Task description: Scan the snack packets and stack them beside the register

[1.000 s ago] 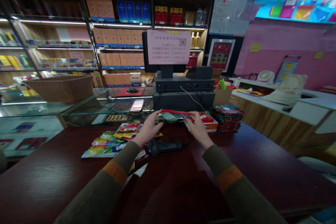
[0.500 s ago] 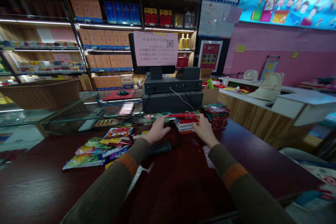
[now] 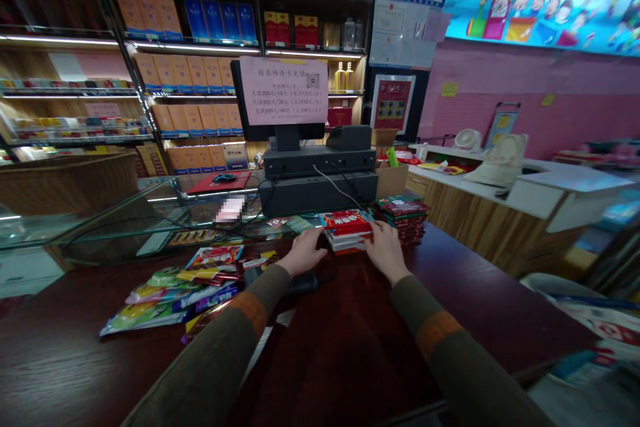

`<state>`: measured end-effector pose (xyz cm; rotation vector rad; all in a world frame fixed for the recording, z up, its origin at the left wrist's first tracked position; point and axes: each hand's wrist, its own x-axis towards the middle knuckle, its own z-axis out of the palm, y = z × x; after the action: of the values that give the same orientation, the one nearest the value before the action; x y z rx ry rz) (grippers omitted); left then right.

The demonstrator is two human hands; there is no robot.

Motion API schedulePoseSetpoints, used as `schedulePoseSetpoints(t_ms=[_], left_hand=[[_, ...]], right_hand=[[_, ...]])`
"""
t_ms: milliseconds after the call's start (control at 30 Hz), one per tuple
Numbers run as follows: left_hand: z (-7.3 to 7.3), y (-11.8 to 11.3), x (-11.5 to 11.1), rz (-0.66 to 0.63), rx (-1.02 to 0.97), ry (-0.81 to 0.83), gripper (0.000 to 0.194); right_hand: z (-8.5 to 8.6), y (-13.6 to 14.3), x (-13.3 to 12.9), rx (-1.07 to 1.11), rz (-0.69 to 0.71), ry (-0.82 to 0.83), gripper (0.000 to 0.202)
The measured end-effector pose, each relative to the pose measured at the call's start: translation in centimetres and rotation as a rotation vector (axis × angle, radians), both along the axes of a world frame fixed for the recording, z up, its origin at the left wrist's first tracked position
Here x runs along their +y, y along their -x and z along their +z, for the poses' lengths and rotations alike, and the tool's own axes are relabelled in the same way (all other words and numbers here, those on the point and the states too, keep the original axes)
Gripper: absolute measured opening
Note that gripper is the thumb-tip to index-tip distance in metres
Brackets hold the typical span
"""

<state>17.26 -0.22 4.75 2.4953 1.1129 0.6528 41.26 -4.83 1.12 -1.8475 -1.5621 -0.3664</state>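
Observation:
A stack of red-and-white snack packets (image 3: 346, 233) lies on the dark wooden counter, its top packet flat with a red printed face. My right hand (image 3: 386, 250) rests against the stack's right side, thumb at the front and fingers farther back, apart from each other. Just left of the stack is my left hand (image 3: 303, 252), fingers stretched and thumb apart, with nothing in it. Behind my right hand stands a taller pile of dark red and green packets (image 3: 403, 217). A loose heap of colourful snack bags (image 3: 170, 290) lies to the left of my left arm.
A dark cash register with a monitor (image 3: 320, 190) stands behind the stack, a pink sign (image 3: 284, 92) on it. The glass display case (image 3: 130, 213) borders the counter at the left back. A black object (image 3: 303, 282) lies beneath my left wrist. Cables run across the glass.
The red packet held between both hands above the stack now lies flat on top. My hands have lowered to the stack's sides. The whole view has shifted slightly.

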Motion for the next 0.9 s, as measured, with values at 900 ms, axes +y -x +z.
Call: schedulePoseSetpoints(t_ms=[900], left_hand=[[0.2, -1.7, -0.8, -0.015, 0.046, -0.003, 0.069]], right_hand=[[-0.6, -1.2, 0.1, 0.042, -0.034, 0.030, 0.048]])
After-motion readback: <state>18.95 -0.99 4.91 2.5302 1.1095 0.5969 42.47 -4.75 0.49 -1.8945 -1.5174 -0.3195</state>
